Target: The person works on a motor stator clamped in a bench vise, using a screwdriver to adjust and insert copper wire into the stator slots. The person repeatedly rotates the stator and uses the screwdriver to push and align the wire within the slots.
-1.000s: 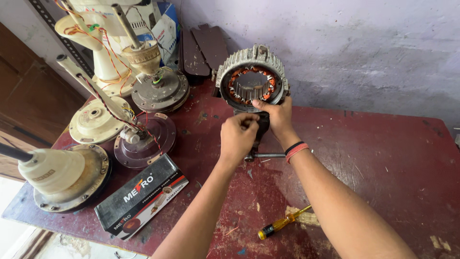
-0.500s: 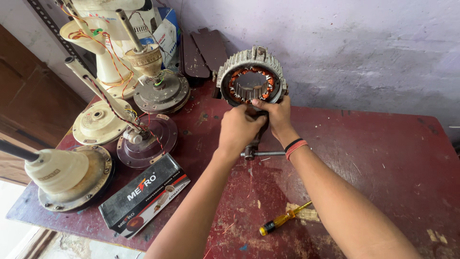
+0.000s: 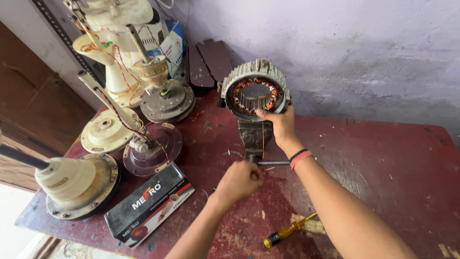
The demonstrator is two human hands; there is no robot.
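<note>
A round metal motor stator (image 3: 255, 88) with copper windings stands upright in a small bench vise (image 3: 254, 135) on a dark red table (image 3: 383, 163). My right hand (image 3: 279, 125) grips the stator's lower rim. My left hand (image 3: 239, 180) is closed around the end of the vise's handle bar (image 3: 274, 163), just in front of the vise. A thin orange wire hangs down from the stator over the vise.
Several ceiling fan motors and housings (image 3: 158, 91) crowd the table's left side, one cream housing (image 3: 76, 184) at the near left. A black flat box (image 3: 148, 204) lies beside it. A yellow-handled screwdriver (image 3: 287, 231) lies near the front edge. A wall rises behind.
My left hand has dropped from the stator's lower rim to the vise handle. My right hand stays on the stator.
</note>
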